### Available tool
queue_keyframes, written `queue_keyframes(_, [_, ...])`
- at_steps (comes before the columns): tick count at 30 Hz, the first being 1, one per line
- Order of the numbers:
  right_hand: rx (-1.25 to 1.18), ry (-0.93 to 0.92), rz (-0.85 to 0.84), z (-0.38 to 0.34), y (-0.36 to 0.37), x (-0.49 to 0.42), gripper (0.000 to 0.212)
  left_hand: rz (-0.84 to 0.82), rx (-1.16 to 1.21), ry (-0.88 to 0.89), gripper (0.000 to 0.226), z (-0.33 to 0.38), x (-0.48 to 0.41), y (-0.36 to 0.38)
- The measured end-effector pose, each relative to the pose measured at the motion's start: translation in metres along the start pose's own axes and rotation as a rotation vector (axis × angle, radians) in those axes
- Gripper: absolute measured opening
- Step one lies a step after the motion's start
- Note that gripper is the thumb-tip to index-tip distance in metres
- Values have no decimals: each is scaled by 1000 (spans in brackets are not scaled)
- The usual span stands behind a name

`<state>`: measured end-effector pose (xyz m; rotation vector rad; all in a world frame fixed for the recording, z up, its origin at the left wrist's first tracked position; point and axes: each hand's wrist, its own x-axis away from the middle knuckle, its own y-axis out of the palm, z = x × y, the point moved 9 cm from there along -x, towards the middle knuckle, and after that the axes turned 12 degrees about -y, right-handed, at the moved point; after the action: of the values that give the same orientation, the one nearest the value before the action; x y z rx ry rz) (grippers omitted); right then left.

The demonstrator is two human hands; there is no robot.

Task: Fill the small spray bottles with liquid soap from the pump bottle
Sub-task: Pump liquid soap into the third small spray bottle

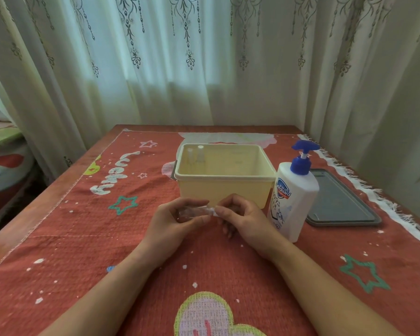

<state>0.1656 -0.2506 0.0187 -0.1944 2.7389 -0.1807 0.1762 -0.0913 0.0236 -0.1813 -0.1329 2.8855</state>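
Note:
A small clear spray bottle [194, 212] lies sideways between my hands, just in front of the cream tub. My left hand [172, 224] wraps its body. My right hand [240, 219] pinches its cap end with thumb and fingers. The white pump bottle [292, 202] with a blue pump head stands upright right of my right hand, close to my wrist. Two more small spray bottles [195, 155] stand upright in the far left corner inside the cream tub [224, 184].
A grey lid or tray [337, 202] lies flat to the right of the pump bottle. A red patterned cloth [83, 238] covers the table, fringed along its right edge. Curtains hang behind the table's far edge.

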Motion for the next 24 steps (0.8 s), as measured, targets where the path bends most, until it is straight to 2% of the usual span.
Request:
queue_keyframes(6, [-29,-63,23,-10,-4,2,18,18,-1,0,31,3,0,-1])
queue_keyframes(10, [-21,-48,104,-9,-15,2,13,61,124,-68,25,-1,0,-6])
queue_keyframes(14, [-18,-35,114,-6,-20,2,10,111,197,-90,38,-6,-2,-17])
queue_keyframes(16, [-7,-30,115,-5,-21,2,10,170,267,-82,36,-6,-3,-26])
queue_keyframes(20, [399,-50,78,-9,-23,4,11,269,317,-74,26,-6,-2,-39])
queue_keyframes(24, [649,-108,-24,-19,-15,4,15,217,310,-53,21,0,1,-32])
